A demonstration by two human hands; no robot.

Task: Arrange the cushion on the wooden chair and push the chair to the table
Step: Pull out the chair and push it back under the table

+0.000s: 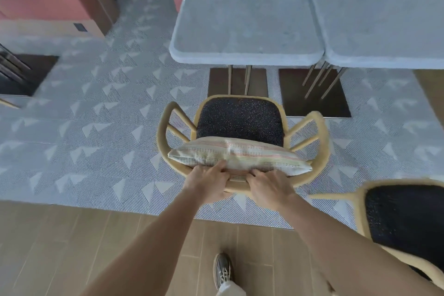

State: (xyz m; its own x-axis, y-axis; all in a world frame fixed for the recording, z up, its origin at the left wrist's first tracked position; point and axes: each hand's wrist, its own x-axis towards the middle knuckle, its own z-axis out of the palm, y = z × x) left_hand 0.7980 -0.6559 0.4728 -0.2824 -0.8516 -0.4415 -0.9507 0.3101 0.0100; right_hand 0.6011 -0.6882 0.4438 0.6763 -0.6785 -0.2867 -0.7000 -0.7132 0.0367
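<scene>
A light wooden chair with curved arms and a dark speckled seat stands on the patterned rug, facing the grey stone table. Its front edge sits just short of the table's near edge. A cream cushion with red and dark stripes leans upright against the chair's backrest. My left hand grips the top rail of the backrest, fingers curled over it and touching the cushion. My right hand grips the same rail just to the right, with the fingertips against the cushion.
A second grey table adjoins on the right, both on dark square bases. Another wooden chair with a dark seat stands close at the right. Pink upholstered seating fills the far left. My shoe rests on the wood floor.
</scene>
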